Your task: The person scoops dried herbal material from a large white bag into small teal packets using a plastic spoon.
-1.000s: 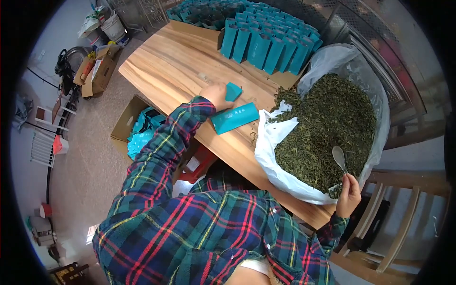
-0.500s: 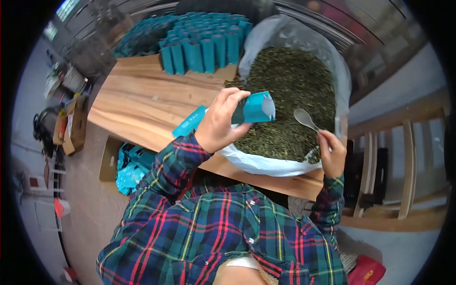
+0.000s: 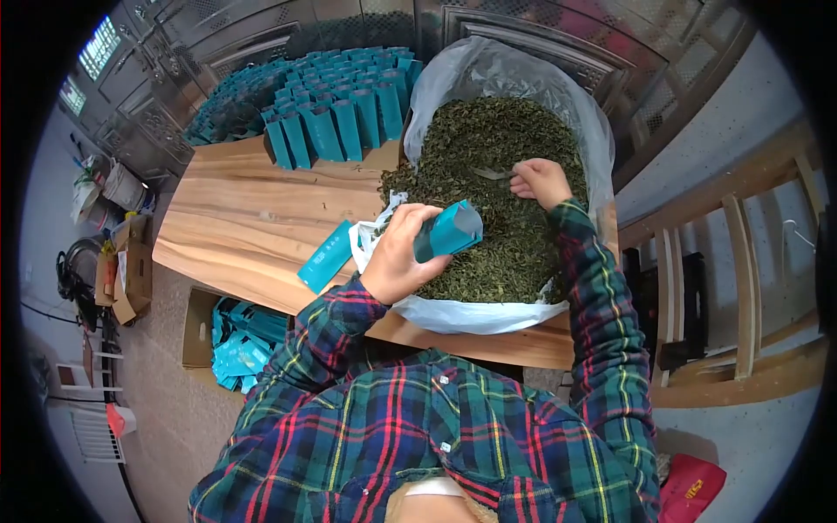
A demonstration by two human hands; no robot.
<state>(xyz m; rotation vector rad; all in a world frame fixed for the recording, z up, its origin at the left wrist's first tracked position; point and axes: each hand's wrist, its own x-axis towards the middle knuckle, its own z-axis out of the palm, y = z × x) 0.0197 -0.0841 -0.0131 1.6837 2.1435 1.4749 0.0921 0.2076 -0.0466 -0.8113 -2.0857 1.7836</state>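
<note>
My left hand (image 3: 403, 254) is wrapped round a teal pouch (image 3: 455, 231), tilted with its open mouth facing up and to the right, over the near left part of the dried green leaves (image 3: 501, 261). Further back, my right hand (image 3: 542, 181) is closed on the handle of a spoon (image 3: 493, 173). The spoon's bowl lies low at the leaf surface and is partly hard to make out. A large clear plastic bag (image 3: 475, 320) lies open round the leaf heap.
Many upright teal pouches (image 3: 318, 131) stand packed on cardboard at the back of the wooden table (image 3: 218, 200). One flat teal pouch (image 3: 325, 255) lies left of my left hand. A cardboard box (image 3: 199, 336) of teal pouches is on the floor. Wooden frames (image 3: 741, 288) lean at right.
My right hand has moved away from me and left with the spoon, from the bag's right edge in over the leaves. The left hand keeps the pouch, now tipped more upright. The view has shifted.
</note>
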